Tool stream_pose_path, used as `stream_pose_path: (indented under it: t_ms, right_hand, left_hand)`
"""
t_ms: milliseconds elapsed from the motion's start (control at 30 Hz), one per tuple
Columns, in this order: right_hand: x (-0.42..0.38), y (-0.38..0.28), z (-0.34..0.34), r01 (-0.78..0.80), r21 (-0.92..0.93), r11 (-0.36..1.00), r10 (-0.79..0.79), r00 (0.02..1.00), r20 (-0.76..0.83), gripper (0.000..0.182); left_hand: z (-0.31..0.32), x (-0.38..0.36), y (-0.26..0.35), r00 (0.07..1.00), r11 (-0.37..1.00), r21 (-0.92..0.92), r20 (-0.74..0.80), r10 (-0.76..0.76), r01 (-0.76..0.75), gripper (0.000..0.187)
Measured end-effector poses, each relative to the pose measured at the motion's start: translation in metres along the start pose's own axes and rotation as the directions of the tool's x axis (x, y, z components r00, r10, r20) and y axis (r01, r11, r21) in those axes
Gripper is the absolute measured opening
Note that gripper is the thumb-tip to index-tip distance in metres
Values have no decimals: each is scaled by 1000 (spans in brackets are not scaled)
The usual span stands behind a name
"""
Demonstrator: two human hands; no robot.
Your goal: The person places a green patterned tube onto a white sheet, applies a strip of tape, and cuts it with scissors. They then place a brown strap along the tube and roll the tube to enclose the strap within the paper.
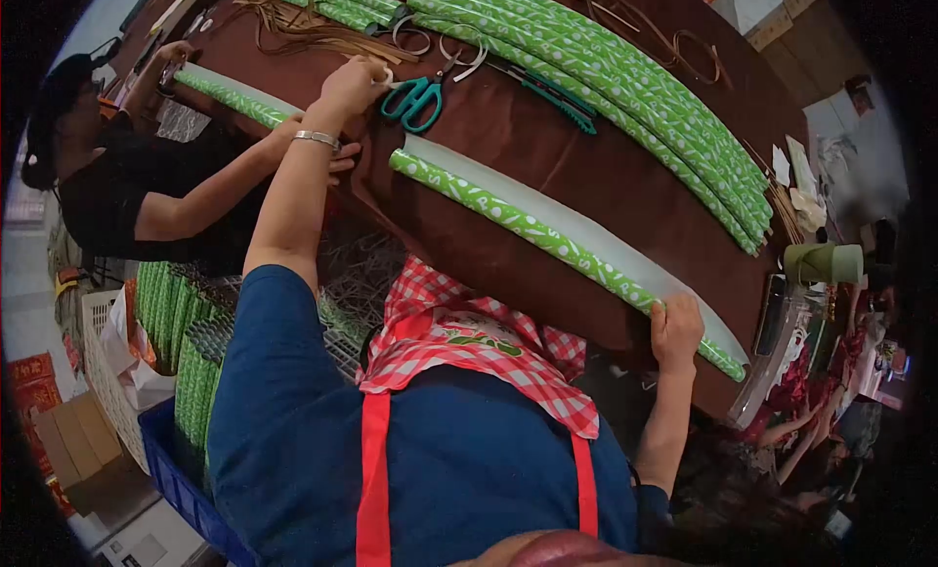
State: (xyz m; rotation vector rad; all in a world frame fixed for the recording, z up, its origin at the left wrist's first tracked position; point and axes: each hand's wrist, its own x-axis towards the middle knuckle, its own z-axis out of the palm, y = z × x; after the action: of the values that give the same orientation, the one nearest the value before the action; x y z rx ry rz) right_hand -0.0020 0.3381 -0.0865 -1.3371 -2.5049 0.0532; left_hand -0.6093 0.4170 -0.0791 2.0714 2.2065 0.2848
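My right hand (676, 330) is closed on the near right part of a green patterned paper roll (528, 227), which lies slanted along the table edge. A loose flap with a pale underside shows behind the roll. My left hand (352, 86) reaches across the table, its fingers pinched together on a small whitish piece that I cannot make out. Just right of these fingers lie teal-handled scissors (412, 102). Brown flat strips (303, 24) lie beyond my left hand, and pale rings of tape (467, 51) sit near the scissors.
Finished green rolls (606, 98) are piled along the far side of the brown-covered table (547, 147). A co-worker (127, 186) at the left handles another green roll (234, 98). Below stands a blue crate (191, 489) of green rolls. Tape rolls (826, 263) stand at the right edge.
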Motion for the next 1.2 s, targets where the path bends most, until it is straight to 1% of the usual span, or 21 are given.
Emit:
stream_pose_path:
  t_ms: [67,133,200,233,333,400,500,533,600,633,733,767,800,867,933,967,1033,1067,1100,1133,1200]
  right_hand:
    - [-1,-3,0,10,12,1000,-10,1000,-13,42]
    - [-2,-6,-1,16,20,1000,-15,1000,-24,41]
    - [-2,-7,-1,4,19,1000,-3,1000,-31,41]
    - [-1,-6,-1,6,19,1000,-6,999,-45,41]
    - [-2,-4,1,16,28,999,-14,999,-43,40]
    - [-1,-6,-1,9,31,999,-8,999,-47,40]
    - [-1,-5,1,23,17,1000,-22,997,-71,39]
    - [-2,-5,2,37,3,999,-36,996,-87,38]
    - [1,-12,2,18,11,1000,-17,996,-87,33]
    - [3,-14,1,5,19,1000,-3,998,-66,33]
    - [8,-24,2,8,56,998,-3,995,-102,33]
    - [8,-26,1,-9,34,999,12,997,-73,32]
    - [8,-24,3,-18,37,999,21,997,-73,32]
    - [7,-29,2,-52,41,998,55,995,-83,32]
    - [8,-35,0,-96,117,988,106,990,-88,33]
    - [8,-34,0,-108,194,975,126,988,-85,36]
    - [4,-29,7,-90,-41,995,91,995,40,42]
    - [5,-31,13,-135,0,991,135,991,-18,44]
    - [3,-32,13,-117,-6,993,116,988,-106,43]
    - [2,-32,12,-96,-12,995,92,977,-192,43]
    - [-2,-30,9,-74,-31,997,69,990,-125,43]
  left_hand:
    - [1,0,8,961,977,-42,-176,-212,208,23]
    - [-8,4,19,956,982,-80,-227,-184,170,28]
    - [-24,-4,48,959,712,-644,163,-230,280,35]
    - [-24,-10,54,935,626,-709,341,-101,326,35]
    - [-16,-17,67,902,664,-644,417,-110,379,33]
    - [-10,-12,56,973,758,-618,209,-97,208,36]
    - [-16,-3,51,988,901,-411,-6,-153,137,29]
    - [-22,-4,63,983,828,-549,-63,-175,112,29]
    - [-42,-5,88,997,866,-498,-23,-78,56,26]
    - [-45,-10,107,999,785,-617,-35,36,-50,25]
    - [-50,-42,200,932,303,-941,-35,362,-153,21]
    - [-34,-40,219,849,239,-948,-53,526,-208,20]
    - [-26,-52,259,799,83,-996,76,596,33,18]
    - [8,-52,315,637,116,-993,85,766,-7,26]
    - [30,-51,370,602,177,-978,207,771,110,26]
    - [41,-52,395,601,102,-979,189,777,176,25]
    - [59,-45,425,527,148,-970,230,818,192,23]
    - [66,-41,436,490,201,-957,280,825,209,22]
    - [63,-40,443,500,276,-948,317,806,156,20]
    - [69,-38,445,524,218,-945,317,790,242,20]
    - [86,-28,442,589,161,-930,335,735,329,18]
